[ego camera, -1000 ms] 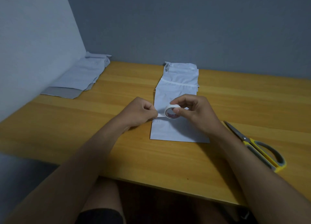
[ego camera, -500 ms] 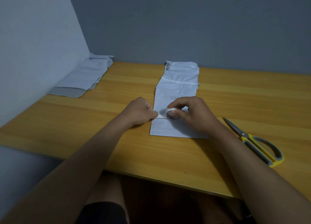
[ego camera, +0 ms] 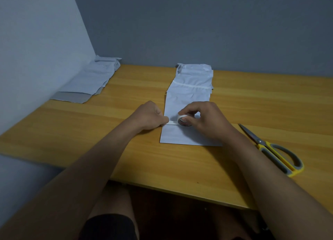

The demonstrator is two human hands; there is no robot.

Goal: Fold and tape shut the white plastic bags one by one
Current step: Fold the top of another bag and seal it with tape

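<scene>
A folded white plastic bag [ego camera: 182, 137] lies flat in the middle of the wooden table. My right hand [ego camera: 207, 120] grips a small roll of white tape [ego camera: 184, 121] just above the bag. A short strip of tape [ego camera: 172, 123] runs left from the roll across the bag. My left hand [ego camera: 149, 117] pinches the strip's free end at the bag's left edge. Behind this bag lies a stack of white bags [ego camera: 193, 81] with a tape line across the top one.
Yellow-handled scissors [ego camera: 273, 148] lie to the right of my right forearm. Another pile of white and grey bags [ego camera: 90, 82] sits at the back left against the wall. The table's front edge [ego camera: 171, 187] runs just in front of my knees.
The roll and the strip have come down from slightly above the bag to its surface. My hands have drawn a little further apart, so more tape is out.
</scene>
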